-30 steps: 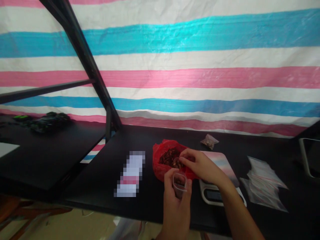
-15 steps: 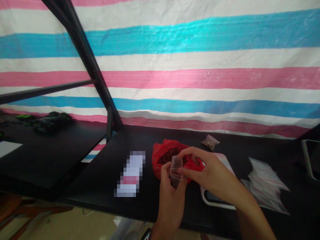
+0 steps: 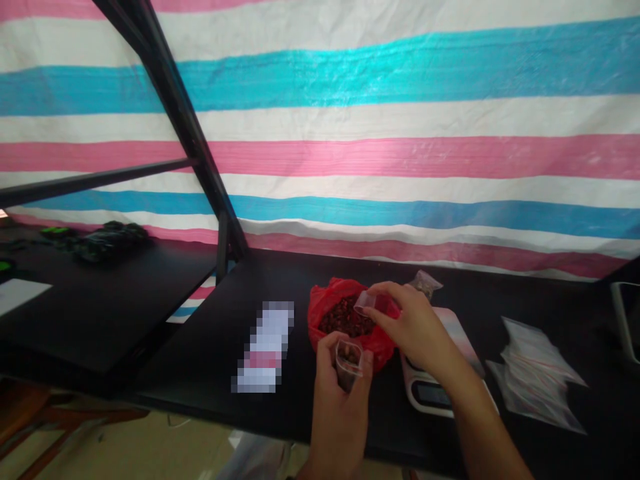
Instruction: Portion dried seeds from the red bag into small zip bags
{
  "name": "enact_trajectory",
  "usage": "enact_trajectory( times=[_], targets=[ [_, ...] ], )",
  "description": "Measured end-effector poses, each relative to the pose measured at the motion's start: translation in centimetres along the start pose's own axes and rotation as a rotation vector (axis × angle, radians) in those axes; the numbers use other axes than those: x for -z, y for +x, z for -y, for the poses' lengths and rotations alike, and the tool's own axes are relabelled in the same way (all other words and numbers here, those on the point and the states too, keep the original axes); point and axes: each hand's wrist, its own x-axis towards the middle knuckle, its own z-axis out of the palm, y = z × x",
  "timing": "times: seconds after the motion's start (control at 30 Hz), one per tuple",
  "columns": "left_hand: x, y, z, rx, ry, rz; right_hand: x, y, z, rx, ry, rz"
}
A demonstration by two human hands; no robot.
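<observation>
Low at the middle, my left hand (image 3: 340, 417) is wrapped round a small clear plastic bag (image 3: 349, 365); its mouth is held open and some brown bits show inside. My right hand (image 3: 410, 327) pinches a small clear plastic cup (image 3: 365, 304) over a red plastic bag (image 3: 317, 305). Dark reddish-brown dried pieces (image 3: 343, 319) fill the red bag, whose top is spread wide. I cannot tell whether the cup holds anything. Under my right forearm lies a white kitchen scale (image 3: 414, 395), partly hidden, with a dark display.
Right of the scale lies a pile of clear zip bags (image 3: 535, 380). A small filled bag (image 3: 427, 283) sits behind my right hand. A blurred-out paper (image 3: 264, 347) lies on the black table (image 3: 200, 353) at left. A black metal frame (image 3: 195, 147) rises before a striped sheet (image 3: 400, 153).
My right hand has lifted the cup away from the clear bag's mouth, up and over the red bag. My left hand stays low, and the bag's opening now shows.
</observation>
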Motion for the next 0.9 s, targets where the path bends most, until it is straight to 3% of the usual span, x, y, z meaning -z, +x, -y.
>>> enact_trajectory(
  times=[0.17,0.37,0.63,0.77,0.9],
  targets=[
    [1.5,-0.7,0.5,0.05,0.049,-0.054,-3.7,0.4,-0.9,-0.072,-0.285,0.1],
    [2.3,0.4,0.8,0.034,0.055,-0.056,-5.3,0.2,0.3,-0.124,-0.136,0.232],
    [0.7,0.5,1.4,-0.016,0.001,-0.047,-5.3,0.5,-0.4,-0.18,0.239,0.22],
    [0.2,0.5,1.0,-0.039,0.009,-0.081,-4.2,0.3,-1.6,-0.185,0.331,0.171],
    [0.1,0.8,0.7,-0.012,0.057,-0.012,-2.5,0.0,-2.1,-0.21,0.427,0.148]
  ],
)
